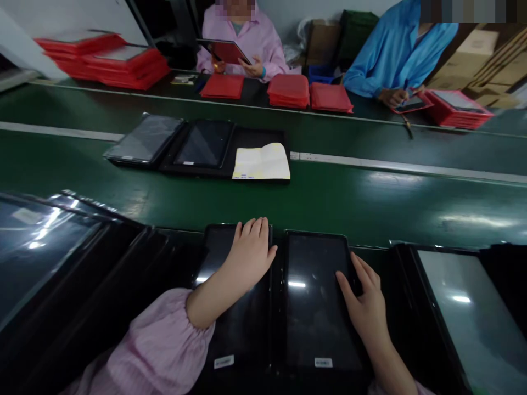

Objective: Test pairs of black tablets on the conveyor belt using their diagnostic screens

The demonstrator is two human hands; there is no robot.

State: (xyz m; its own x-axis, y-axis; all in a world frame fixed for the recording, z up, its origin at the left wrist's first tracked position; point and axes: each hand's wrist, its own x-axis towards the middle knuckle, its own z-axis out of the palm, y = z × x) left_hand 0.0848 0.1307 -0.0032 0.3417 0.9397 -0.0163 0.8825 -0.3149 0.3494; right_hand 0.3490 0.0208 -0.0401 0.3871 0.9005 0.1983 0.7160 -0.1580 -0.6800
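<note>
Two dark flat screens, tablet-like with a small white label at the near edge, lie side by side before me. My left hand [250,248] rests flat, palm down, over the far part of the left screen [242,329], fingers stretched out. At the right edge of the other screen [317,307] is my right hand [366,302], thumb on the glass and fingers along the side, spread apart. Neither hand has lifted anything. My left forearm hides part of the left screen.
Stacks of dark screens stand at left [41,258] and right [465,307]. Across the green belt [349,203] lies a black tray [263,137] with screens and a white paper [263,162]. Beyond, two people handle tablets beside red stacks [288,90].
</note>
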